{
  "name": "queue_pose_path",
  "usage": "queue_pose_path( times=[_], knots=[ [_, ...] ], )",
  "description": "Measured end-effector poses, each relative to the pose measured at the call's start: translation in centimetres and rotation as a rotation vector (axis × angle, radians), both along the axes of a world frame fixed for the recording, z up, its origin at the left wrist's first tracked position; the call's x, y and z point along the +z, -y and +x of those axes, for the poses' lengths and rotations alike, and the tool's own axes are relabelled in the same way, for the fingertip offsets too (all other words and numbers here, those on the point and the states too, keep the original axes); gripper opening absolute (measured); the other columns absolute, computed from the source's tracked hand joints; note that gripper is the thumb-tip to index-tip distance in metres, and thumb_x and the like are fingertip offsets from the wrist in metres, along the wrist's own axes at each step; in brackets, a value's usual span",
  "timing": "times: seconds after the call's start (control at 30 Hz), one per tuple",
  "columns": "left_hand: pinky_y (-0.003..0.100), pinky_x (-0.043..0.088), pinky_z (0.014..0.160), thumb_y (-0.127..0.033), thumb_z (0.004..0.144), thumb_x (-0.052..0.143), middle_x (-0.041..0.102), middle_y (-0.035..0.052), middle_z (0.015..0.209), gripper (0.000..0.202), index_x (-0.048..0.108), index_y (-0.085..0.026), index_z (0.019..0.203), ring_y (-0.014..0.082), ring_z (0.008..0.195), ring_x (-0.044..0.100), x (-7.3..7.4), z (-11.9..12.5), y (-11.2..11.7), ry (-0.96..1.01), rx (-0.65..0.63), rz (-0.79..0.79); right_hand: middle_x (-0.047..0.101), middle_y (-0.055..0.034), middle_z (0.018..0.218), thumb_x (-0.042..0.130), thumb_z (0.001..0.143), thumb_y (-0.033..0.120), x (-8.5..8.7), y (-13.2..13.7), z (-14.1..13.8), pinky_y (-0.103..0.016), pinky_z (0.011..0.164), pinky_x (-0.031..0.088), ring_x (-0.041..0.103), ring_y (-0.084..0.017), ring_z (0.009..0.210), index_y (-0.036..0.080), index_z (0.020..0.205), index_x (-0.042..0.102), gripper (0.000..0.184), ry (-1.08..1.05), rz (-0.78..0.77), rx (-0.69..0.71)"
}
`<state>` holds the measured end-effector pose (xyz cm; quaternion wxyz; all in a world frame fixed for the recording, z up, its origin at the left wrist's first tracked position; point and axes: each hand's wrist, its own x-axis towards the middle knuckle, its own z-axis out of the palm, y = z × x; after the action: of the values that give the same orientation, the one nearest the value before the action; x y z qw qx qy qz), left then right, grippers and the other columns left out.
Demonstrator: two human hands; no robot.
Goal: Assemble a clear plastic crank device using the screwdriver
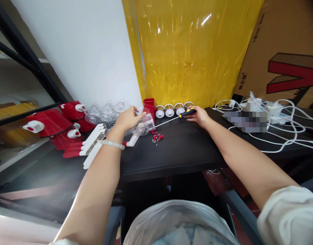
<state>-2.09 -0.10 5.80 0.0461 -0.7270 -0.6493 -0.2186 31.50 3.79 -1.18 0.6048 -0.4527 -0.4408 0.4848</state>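
Note:
My left hand (128, 118) is closed over a clear plastic housing (146, 123) with a white crank handle (132, 139), on the black table (182, 149). My right hand (199, 115) grips the black and yellow handle of a screwdriver (187, 112). Its long thin shaft points left toward the clear housing. Small red pieces and screws (158, 137) lie on the table just in front of the housing. A pale bangle sits on my left wrist.
Red lids with white knobs (48, 123) and clear cups (105, 112) are piled at the left. White handles (94, 143) lie beside them. Several metal drum parts (173, 109) stand before a yellow sheet. White cables and chargers (268, 112) and a cardboard box (286, 51) fill the right.

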Motion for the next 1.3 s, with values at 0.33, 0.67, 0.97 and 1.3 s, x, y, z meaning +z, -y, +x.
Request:
queue_pose_path(
  times=[0.33,0.67,0.97,1.3],
  knots=[
    [0.039,0.046,0.081,-0.076,0.079,0.041,0.07,0.0105,0.112,0.066,0.056,-0.021,0.114,0.0313,0.101,0.064,0.1,0.1,0.0,0.008,-0.003,-0.005,0.053,0.0026,0.041,0.049,0.093,0.054,-0.8,-0.5,0.6,-0.018,0.039,0.039,0.051,-0.01,0.033,0.02,0.075,0.049,0.039,0.271,0.072,-0.079],
    [0.04,0.047,0.082,-0.076,0.08,0.041,0.07,0.0114,0.113,0.067,0.056,-0.021,0.115,0.0321,0.101,0.064,0.1,0.1,0.2,0.01,-0.006,-0.008,0.065,-0.0048,0.055,0.028,0.096,0.042,-0.3,-0.6,0.1,-0.023,0.045,0.045,0.062,-0.016,0.046,0.019,0.083,0.057,0.039,0.127,-0.049,-0.062],
    [0.04,0.046,0.082,-0.076,0.079,0.04,0.069,0.0126,0.113,0.068,0.056,-0.02,0.115,0.0322,0.101,0.064,0.1,0.2,0.2,0.004,-0.004,-0.013,0.064,-0.0008,0.056,0.041,0.085,0.023,0.0,-0.2,-0.1,-0.022,0.046,0.045,0.06,-0.013,0.043,0.02,0.09,0.055,0.016,0.1,-0.003,-0.031],
    [0.039,0.046,0.083,-0.076,0.08,0.041,0.07,0.0121,0.113,0.067,0.056,-0.021,0.115,0.0314,0.101,0.064,0.0,0.0,0.0,0.006,-0.005,-0.015,0.047,0.0054,0.037,0.049,0.094,0.043,-0.9,-0.6,0.6,-0.019,0.035,0.033,0.042,-0.01,0.03,0.021,0.076,0.049,0.028,0.269,0.107,-0.116]
  ],
)
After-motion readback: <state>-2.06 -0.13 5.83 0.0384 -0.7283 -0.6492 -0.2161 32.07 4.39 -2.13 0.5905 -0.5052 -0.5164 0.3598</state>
